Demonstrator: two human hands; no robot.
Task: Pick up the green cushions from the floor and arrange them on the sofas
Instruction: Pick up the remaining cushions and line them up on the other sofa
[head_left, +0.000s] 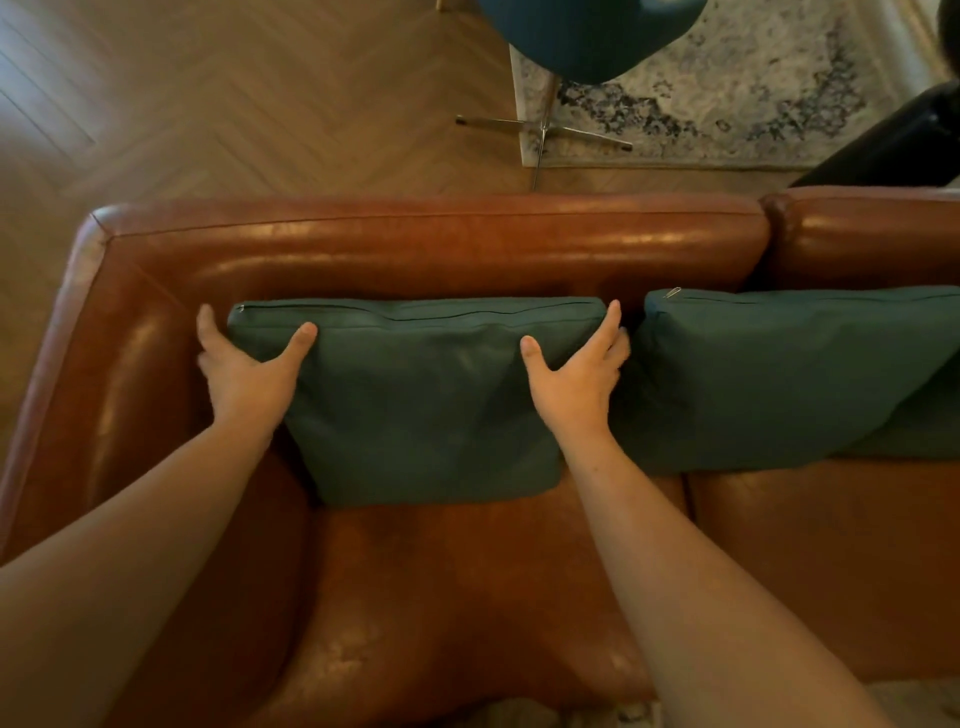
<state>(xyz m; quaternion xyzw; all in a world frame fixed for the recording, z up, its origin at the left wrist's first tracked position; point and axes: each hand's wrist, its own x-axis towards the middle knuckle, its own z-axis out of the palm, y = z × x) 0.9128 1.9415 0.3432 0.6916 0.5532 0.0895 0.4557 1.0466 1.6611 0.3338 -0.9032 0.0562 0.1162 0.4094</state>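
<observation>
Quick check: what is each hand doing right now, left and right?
Left hand: holding the left edge of the green cushion, thumb on its front.
Right hand: holding the same cushion's right edge, thumb on its front.

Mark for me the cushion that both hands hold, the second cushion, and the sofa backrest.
held cushion (415, 405): head view, centre of front face.
second cushion (753, 374): head view, centre of front face.
sofa backrest (415, 244): head view, top of left section.

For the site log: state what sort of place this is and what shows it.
Probably a home living room: a brown leather sofa with a green cushion propped against its back, a patterned rug on herringbone wood floor, and a blue chair on metal legs.
</observation>
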